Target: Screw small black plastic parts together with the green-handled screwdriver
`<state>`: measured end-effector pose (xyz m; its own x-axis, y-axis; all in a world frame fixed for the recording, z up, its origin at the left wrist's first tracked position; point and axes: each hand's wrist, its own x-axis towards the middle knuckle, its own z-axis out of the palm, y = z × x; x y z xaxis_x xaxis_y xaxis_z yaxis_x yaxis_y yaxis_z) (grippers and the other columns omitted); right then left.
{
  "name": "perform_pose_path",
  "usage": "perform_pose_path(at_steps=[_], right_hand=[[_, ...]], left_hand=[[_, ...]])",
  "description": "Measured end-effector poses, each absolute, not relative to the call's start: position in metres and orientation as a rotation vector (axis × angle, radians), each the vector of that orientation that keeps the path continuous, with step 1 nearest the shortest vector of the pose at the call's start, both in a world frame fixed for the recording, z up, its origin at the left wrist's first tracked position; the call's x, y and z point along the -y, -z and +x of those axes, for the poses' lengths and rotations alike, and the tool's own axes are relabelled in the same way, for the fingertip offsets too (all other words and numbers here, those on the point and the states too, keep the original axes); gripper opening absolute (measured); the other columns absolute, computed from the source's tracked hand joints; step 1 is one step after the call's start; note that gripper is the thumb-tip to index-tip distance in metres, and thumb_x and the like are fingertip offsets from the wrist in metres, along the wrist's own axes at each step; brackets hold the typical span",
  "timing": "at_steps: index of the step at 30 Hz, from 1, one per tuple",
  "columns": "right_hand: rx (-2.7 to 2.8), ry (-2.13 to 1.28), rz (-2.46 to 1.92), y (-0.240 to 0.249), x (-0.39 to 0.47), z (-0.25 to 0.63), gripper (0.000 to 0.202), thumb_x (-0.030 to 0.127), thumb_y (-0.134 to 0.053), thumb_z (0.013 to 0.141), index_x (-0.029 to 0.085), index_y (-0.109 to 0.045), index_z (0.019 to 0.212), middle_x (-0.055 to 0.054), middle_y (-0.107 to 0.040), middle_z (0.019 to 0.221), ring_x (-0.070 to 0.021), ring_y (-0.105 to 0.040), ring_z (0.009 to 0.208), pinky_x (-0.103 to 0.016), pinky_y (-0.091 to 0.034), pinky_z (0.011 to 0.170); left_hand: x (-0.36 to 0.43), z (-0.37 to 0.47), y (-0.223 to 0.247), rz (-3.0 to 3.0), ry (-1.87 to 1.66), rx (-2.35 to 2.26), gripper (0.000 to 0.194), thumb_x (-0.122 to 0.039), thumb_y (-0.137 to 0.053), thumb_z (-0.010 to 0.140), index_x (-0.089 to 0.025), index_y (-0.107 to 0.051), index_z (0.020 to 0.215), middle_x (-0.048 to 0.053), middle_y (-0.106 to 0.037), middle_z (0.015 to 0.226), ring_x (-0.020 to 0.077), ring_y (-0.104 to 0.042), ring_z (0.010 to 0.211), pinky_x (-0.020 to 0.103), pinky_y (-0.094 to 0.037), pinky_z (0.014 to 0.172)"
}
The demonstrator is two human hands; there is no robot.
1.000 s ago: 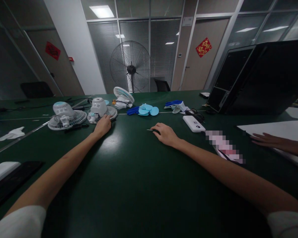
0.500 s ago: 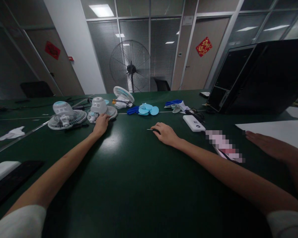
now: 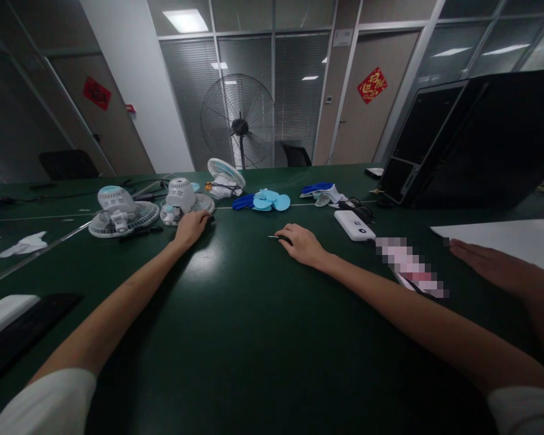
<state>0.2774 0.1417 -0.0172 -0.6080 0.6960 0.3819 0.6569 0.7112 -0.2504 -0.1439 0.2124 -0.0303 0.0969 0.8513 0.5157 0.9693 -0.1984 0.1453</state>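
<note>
My left hand (image 3: 191, 228) rests beside the middle small white fan (image 3: 180, 193), its fingers closed together at the rim of the guard. A small dark piece (image 3: 211, 218) shows at the fingertips; what it is stays mostly hidden. On the table, my right hand (image 3: 300, 243) is closed around a screwdriver (image 3: 284, 239) with a dark handle, its thin metal shaft pointing left. Another white fan (image 3: 118, 208) lies face down at the left, and a third fan (image 3: 225, 178) is tilted behind. Light-blue fan blades (image 3: 271, 200) lie between my hands, farther back.
Blue-and-white gloves (image 3: 324, 193), a white power bank (image 3: 354, 226) and a pixelated pink object (image 3: 410, 266) lie to the right. Another person's hand (image 3: 485, 263) rests by white paper (image 3: 517, 238). A large black case (image 3: 480, 145) stands behind. Paper scraps (image 3: 25, 244) lie left.
My left hand has shifted slightly right along the fan's rim, its fingers now reaching the dark piece. My right hand and the screwdriver have stayed in place.
</note>
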Motion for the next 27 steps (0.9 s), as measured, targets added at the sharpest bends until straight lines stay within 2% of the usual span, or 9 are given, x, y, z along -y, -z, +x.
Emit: perform_pose_path(at_steps=[6,17,27], right_hand=[[2.461,-0.115,-1.03,0.017,-0.1418,0.2781,0.029,0.022,-0.059,0.104,0.019,-0.069,0.131,-0.011,-0.068,0.119,-0.0257,-0.065,0.104,-0.039,-0.056,0.084],[2.461,-0.1,-1.03,0.0162,-0.1408,0.2772,0.028,0.021,-0.059,0.104,0.018,-0.069,0.13,-0.011,-0.069,0.119,-0.0258,-0.065,0.104,-0.039,-0.056,0.086],[2.457,-0.124,-1.032,0.0181,-0.1425,0.2779,0.03,0.023,-0.058,0.105,0.019,-0.068,0.133,-0.011,-0.068,0.121,-0.0257,-0.065,0.105,-0.04,-0.056,0.087]], left_hand=[[-0.2114,-0.141,0.0293,-2.247,0.697,1.732,0.031,-0.027,-0.057,0.096,-0.023,-0.083,0.112,0.013,-0.078,0.116,0.0335,-0.069,0.112,0.042,-0.048,0.105],[-0.2188,-0.1477,0.0343,-2.334,0.808,1.657,0.031,-0.025,-0.054,0.094,-0.02,-0.081,0.109,0.013,-0.075,0.117,0.0305,-0.071,0.105,0.039,-0.051,0.1],[-0.2118,-0.1439,0.0292,-2.373,0.801,1.649,0.029,-0.026,-0.056,0.094,-0.023,-0.083,0.106,0.011,-0.076,0.116,0.0302,-0.069,0.108,0.04,-0.05,0.103]])
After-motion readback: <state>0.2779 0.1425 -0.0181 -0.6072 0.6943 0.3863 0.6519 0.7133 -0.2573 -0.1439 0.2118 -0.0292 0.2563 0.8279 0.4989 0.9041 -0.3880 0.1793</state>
